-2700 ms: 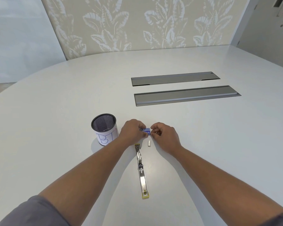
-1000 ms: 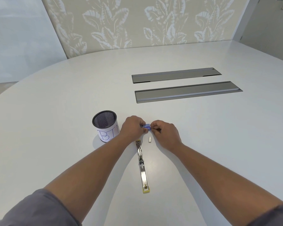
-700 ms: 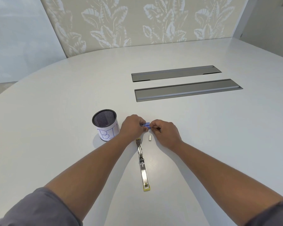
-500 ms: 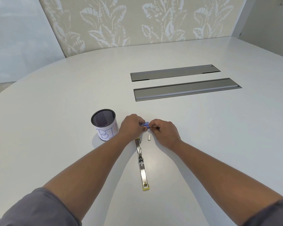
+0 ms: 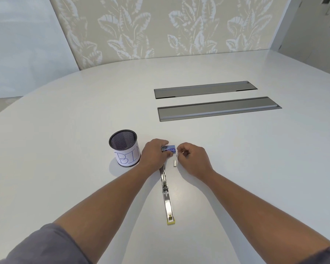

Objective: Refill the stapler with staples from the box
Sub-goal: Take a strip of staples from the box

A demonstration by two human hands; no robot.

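Observation:
A small blue staple box (image 5: 169, 149) is gripped at its left end by my left hand (image 5: 154, 154), just above the white table (image 5: 65, 153). My right hand (image 5: 193, 159) is a short gap to the right of the box, fingers curled together, with no object visible in them. A short strip of staples (image 5: 175, 162) lies on the table below that gap. The stapler (image 5: 165, 191) lies opened out flat, running towards me, with its yellow end (image 5: 171, 222) nearest me and its far end under my left hand.
A black mesh cup (image 5: 124, 147) with a paper label reading BIN stands just left of my left hand. Two long grey cable hatches (image 5: 217, 109) are set into the table farther back. A leaf-patterned wall panel (image 5: 160, 31) rises behind the table.
My right hand has come off the box's right end and moved slightly right. More of the blue box shows. My left hand, the stapler and the staple strip have stayed in place.

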